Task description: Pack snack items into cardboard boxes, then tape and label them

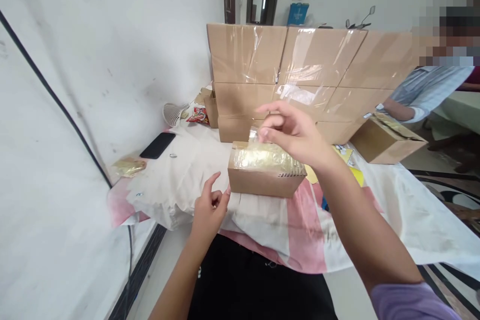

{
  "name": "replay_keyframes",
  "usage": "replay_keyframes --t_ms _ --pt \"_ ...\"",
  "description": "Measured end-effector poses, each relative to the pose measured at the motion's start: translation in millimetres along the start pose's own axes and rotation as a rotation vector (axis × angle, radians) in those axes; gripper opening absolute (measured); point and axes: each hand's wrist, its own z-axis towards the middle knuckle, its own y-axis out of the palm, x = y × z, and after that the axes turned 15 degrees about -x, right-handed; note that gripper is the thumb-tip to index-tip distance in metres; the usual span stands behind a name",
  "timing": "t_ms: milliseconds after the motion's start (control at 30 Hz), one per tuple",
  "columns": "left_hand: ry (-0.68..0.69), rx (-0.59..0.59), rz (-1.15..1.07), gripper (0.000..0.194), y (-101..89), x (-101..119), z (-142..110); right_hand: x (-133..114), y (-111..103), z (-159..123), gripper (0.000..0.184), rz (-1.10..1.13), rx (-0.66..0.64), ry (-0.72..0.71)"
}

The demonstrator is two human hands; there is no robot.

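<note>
**Small carton, film-topped**

Carton on draped cloth, before stacked boxes. Judged light and stiff-walled; glossy film probably slick, easily creased. Best gripped low, by both end walls. Left hand held low at near-left corner, finger and thumb parted; contact uncertain. Right hand arched above, fingers curled by raised film; pinch cannot be confirmed.
</note>
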Motion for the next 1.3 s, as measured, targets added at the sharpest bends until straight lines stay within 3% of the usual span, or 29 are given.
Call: replay_keyframes --t_ms 67,133,233,300,400,467,633,900,1033,1233,1300 --pt "0.085 0.057 0.082 0.062 -0.6 9 16 29 2 24 0.035 -0.083 -0.129 0.028" --pt "0.141 0.029 0.194 0.062 0.4 16 32 62 2 45 0.038 -0.289 -0.216 0.058" --pt "0.144 -0.037 0.36 0.053 5.7 17 48 98 -1 64 0.044 -0.647 -0.268 0.122" --pt "0.126 0.006 0.38 0.05 10.6 13 51 107 -2 67 0.045 -0.78 -0.271 0.163" --pt "0.13 0.099 0.306 0.057 16.3 6 50 107 -1 63 0.043 -0.824 -0.256 0.193" --pt "0.16 0.093 0.314 0.057 17.2 5 51 106 0 59 0.042 -0.809 -0.243 0.187" --pt "0.227 0.118 0.399 0.028 13.9 2 58 107 -4 52 0.039 -0.728 -0.183 0.165" --pt "0.377 0.193 0.48 0.021 9.7 -5 60 112 3 48 0.032 -0.86 -0.166 0.249" --pt "0.478 0.214 0.521 0.014 7.3 -3 64 114 7 51 0.034 -0.821 -0.14 0.259" --pt "0.548 0.298 0.463 0.011 11.1 -6 68 114 9 45 0.034 -0.855 -0.088 0.203" --pt "0.517 0.253 0.4 0.013 13.2 -10 69 113 9 42 0.034 -0.843 -0.08 0.153"
